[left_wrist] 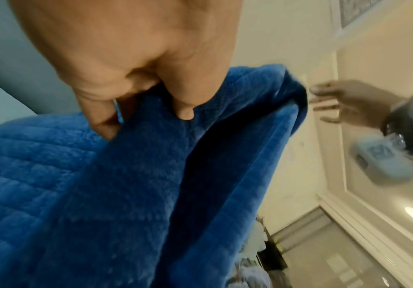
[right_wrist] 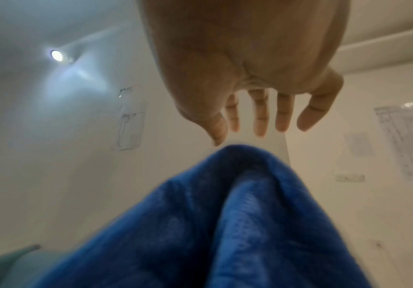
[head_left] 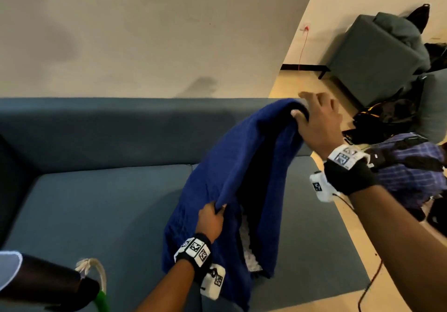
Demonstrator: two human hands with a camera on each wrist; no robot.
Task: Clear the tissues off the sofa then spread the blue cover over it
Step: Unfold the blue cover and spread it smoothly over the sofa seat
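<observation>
The blue quilted cover [head_left: 229,178] hangs bunched above the right half of the teal sofa [head_left: 96,202], its lower end trailing on the seat. A white patterned underside [head_left: 249,251] shows inside the fold. My left hand [head_left: 212,217] grips a low fold of the cover [left_wrist: 126,194], thumb and fingers [left_wrist: 183,109] curled into the fabric. My right hand [head_left: 316,118] is at the cover's raised top end, fingers [right_wrist: 259,120] straight and spread, thumb just touching the peak of the cover [right_wrist: 225,224]. The left wrist view shows the right hand [left_wrist: 343,103] beside that peak.
A grey armchair [head_left: 377,52] stands by the far wall at the right. Dark bags [head_left: 387,118] and a checked cloth pile [head_left: 411,171] lie on the floor beside the sofa's right end. A black cable [head_left: 370,287] runs there. A rope loop with green handle [head_left: 96,282] is at lower left.
</observation>
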